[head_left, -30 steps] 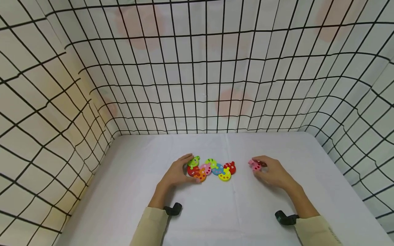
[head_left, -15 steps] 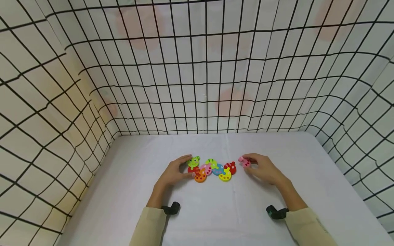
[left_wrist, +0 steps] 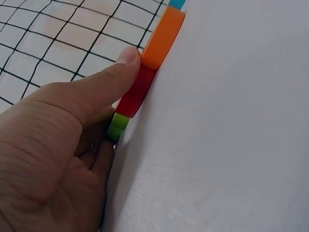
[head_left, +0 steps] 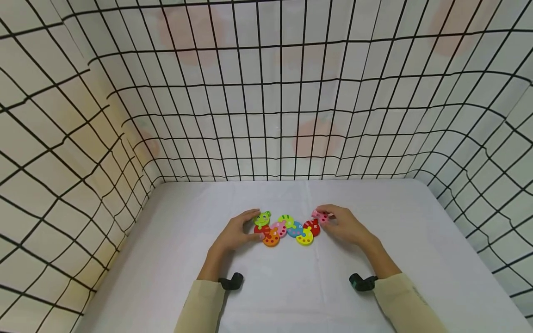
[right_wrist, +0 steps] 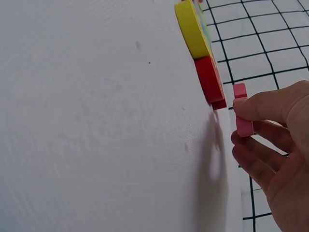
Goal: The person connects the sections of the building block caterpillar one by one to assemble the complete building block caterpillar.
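A row of joined, colourful caterpillar puzzle pieces lies on the table, led by a green head piece (head_left: 262, 218) with a face. Behind it come a red piece (head_left: 260, 230), an orange piece (head_left: 271, 238) and several others, ending in a striped red piece (head_left: 312, 227). My left hand (head_left: 236, 232) holds the head end, thumb by the red and orange pieces. Between thumb and fingers, my right hand (head_left: 349, 226) pinches a pink spotted puzzle piece (right_wrist: 245, 126). In the right wrist view that piece is raised off the table, a small gap from the red end piece (right_wrist: 210, 81).
A white cloth covers the table (head_left: 291, 286). Black-grid netting (head_left: 279, 97) over white sheeting stands at the back and both sides. Each wrist wears a small black camera, such as the left camera (head_left: 233, 281).
My right hand has carried the pink piece leftward to the red end of the row. My left thumb has shifted slightly back from the orange piece; the row has stayed in place.
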A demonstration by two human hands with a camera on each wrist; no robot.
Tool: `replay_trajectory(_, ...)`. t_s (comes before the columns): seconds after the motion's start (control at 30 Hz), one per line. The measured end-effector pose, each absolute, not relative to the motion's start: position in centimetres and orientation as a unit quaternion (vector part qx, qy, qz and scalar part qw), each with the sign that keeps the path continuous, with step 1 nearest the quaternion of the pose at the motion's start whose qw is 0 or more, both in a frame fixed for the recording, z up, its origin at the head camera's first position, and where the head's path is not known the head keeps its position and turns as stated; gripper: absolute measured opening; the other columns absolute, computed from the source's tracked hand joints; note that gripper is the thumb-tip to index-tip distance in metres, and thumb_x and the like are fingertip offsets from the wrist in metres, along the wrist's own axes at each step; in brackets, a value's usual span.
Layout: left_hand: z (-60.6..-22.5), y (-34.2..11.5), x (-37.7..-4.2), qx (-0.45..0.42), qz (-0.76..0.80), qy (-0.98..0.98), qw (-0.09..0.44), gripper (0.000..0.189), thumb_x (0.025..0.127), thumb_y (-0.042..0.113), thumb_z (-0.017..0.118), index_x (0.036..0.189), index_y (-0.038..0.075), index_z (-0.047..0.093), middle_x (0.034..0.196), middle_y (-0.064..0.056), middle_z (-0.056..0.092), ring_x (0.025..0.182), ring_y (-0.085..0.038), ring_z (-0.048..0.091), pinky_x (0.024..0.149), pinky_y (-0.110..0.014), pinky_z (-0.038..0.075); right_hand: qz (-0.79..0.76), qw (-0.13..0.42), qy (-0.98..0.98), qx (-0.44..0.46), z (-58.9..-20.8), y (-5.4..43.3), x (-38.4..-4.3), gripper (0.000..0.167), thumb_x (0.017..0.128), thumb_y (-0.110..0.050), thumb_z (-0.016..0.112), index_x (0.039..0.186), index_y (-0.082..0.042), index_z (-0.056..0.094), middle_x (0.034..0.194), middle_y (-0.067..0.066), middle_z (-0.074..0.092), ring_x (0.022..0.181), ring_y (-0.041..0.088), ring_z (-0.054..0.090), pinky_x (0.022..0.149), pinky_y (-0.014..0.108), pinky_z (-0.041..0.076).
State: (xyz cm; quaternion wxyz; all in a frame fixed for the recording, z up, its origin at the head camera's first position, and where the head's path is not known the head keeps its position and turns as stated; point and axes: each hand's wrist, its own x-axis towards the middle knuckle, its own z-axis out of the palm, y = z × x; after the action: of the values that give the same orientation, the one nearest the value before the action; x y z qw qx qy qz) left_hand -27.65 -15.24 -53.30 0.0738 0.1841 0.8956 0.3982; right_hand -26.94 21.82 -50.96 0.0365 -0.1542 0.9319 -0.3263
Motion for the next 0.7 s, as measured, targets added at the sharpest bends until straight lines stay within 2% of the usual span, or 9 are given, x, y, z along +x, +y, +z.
replay_trajectory(0.27,-53.22,-15.44,-27.82,0.196,0.388,0.897,0.078,0.078,0.086,0.034,0.085,0.154,0.022,0.05,0.163,0.003,0.044,0.156,-0.026,0.032,0.126,-0.053,0.028,-0.33,0.029,0.925,-0.186,-51.03,21.5,-26.71,0.046,0.095,-0.004,0.067,0.141,-0.006,0.059,0.142,0.017,0.061,0.121,0.037,0.063,0.105,0.054,0.053)
replay_trajectory(0.43,-53.21,-15.44,-27.92,0.194,0.387,0.898,0.079,0.078,0.086,0.037,0.084,0.154,0.023,0.05,0.162,0.004,0.044,0.155,-0.025,0.033,0.125,-0.053,0.029,-0.326,0.022,0.927,-0.187,-51.05,21.42,-26.7,0.046,0.095,-0.004,0.067,0.14,-0.005,0.06,0.14,0.017,0.063,0.119,0.035,0.064,0.104,0.053,0.054)
replay_trajectory(0.6,-53.18,-15.57,-27.95,0.19,0.383,0.9,0.085,0.079,0.085,0.041,0.084,0.154,0.025,0.05,0.162,0.007,0.044,0.155,-0.022,0.033,0.126,-0.051,0.029,-0.312,0.02,0.93,-0.191,-51.05,21.28,-26.68,0.045,0.095,-0.004,0.069,0.139,-0.004,0.061,0.142,0.018,0.062,0.125,0.037,0.062,0.107,0.054,0.051)
replay_trajectory(0.7,-53.21,-15.79,-27.92,0.197,0.372,0.903,0.085,0.075,0.088,0.042,0.081,0.154,0.027,0.049,0.163,0.009,0.043,0.155,-0.021,0.033,0.126,-0.05,0.029,-0.3,0.024,0.934,-0.194,-51.21,21.26,-26.63,0.045,0.095,-0.004,0.069,0.139,-0.004,0.061,0.144,0.018,0.061,0.131,0.039,0.059,0.11,0.055,0.048)
